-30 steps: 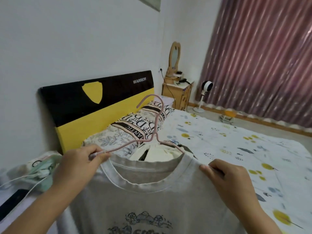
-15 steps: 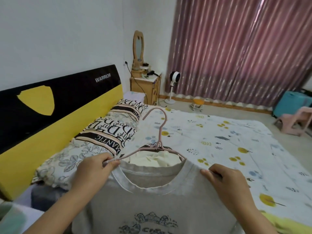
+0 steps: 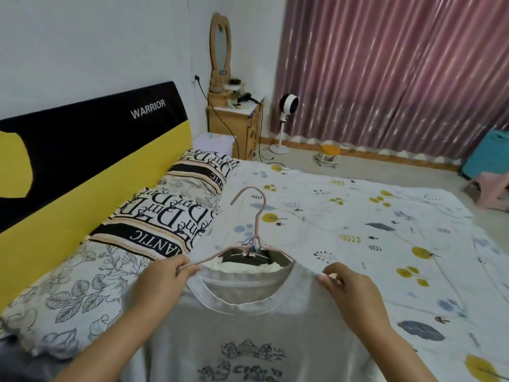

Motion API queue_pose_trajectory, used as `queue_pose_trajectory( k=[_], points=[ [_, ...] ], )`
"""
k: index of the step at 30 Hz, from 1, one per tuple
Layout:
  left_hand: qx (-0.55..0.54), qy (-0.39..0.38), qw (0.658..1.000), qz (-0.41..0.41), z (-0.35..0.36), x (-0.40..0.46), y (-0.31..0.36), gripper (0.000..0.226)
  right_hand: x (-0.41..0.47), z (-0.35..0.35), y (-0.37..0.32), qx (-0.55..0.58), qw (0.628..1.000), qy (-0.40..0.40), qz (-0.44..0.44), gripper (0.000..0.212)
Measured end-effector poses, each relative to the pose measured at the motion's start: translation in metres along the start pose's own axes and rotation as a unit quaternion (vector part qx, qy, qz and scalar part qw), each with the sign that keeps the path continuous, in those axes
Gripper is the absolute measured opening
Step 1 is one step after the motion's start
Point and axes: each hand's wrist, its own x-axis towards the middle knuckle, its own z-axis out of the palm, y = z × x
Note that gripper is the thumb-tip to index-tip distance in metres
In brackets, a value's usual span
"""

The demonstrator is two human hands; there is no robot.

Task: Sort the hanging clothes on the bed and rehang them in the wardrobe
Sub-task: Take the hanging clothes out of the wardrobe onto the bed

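1. The bed (image 3: 344, 216) is my landmark. It is wide and flat, covered by a soft white sheet with small yellow and blue prints.
2. Above its near edge I hold up a grey T-shirt (image 3: 248, 334). The cloth is thin and limp, with a ribbed round collar and a dark print on the chest.
3. I judge the step is dressing the shirt on its hanger, before carrying it to the wardrobe, which is not in view.
4. My right hand (image 3: 349, 296) pinches the shirt's shoulder.
5. My left hand (image 3: 162, 288) pinches the end of the pink hanger (image 3: 256, 232), a thin smooth wire with a curved hook; one end is inside the collar.
6. Next, I think the bare end must slide under the left shoulder.
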Motion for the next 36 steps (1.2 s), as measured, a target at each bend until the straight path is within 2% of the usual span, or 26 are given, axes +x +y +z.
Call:
queue_pose_trajectory(
  k=[3, 9, 12, 14, 17, 22, 26, 29, 31, 34, 36],
  points=[
    [0.004, -0.014, 1.000, -0.017, 0.035, 0.049, -0.007, 0.025, 0.060, 0.024, 0.013, -0.031, 0.999, -0.028, -0.012, 0.009],
    [0.046, -0.048, 0.997, -0.040, 0.112, 0.133, -0.029, 0.022, 0.159, 0.094, 0.051, -0.066, 0.994, -0.063, -0.060, 0.013],
    [0.101, -0.067, 0.992, -0.031, 0.149, 0.161, -0.042, 0.022, 0.195, 0.132, 0.076, -0.068, 0.993, -0.083, -0.047, 0.013],
    [0.150, -0.080, 0.985, -0.034, 0.173, 0.172, -0.051, 0.031, 0.213, 0.159, 0.091, -0.060, 0.994, -0.091, -0.032, 0.014],
    [0.217, -0.134, 0.965, -0.069, 0.206, 0.170, -0.069, 0.051, 0.233, 0.200, 0.115, -0.060, 0.993, -0.101, -0.002, 0.014],
    [0.272, -0.249, 0.924, -0.101, 0.252, 0.152, -0.109, 0.056, 0.254, 0.258, 0.144, -0.088, 0.982, -0.160, 0.046, 0.017],
    [0.295, -0.310, 0.896, -0.121, 0.275, 0.151, -0.128, 0.055, 0.244, 0.286, 0.150, -0.154, 0.984, -0.092, 0.011, 0.029],
    [0.310, -0.323, 0.885, -0.130, 0.285, 0.152, -0.135, 0.056, 0.223, 0.298, 0.142, -0.165, 0.984, -0.065, -0.016, 0.023],
    [0.315, -0.333, 0.879, -0.132, 0.286, 0.152, -0.136, 0.056, 0.211, 0.304, 0.139, -0.185, 0.974, -0.114, -0.060, 0.023],
    [0.308, -0.359, 0.870, -0.135, 0.281, 0.155, -0.131, 0.056, 0.206, 0.307, 0.140, -0.215, 0.944, -0.251, -0.024, 0.037],
    [0.293, -0.381, 0.866, -0.136, 0.273, 0.159, -0.125, 0.055, 0.209, 0.304, 0.135, -0.240, 0.930, -0.275, -0.030, 0.036]
  ],
)
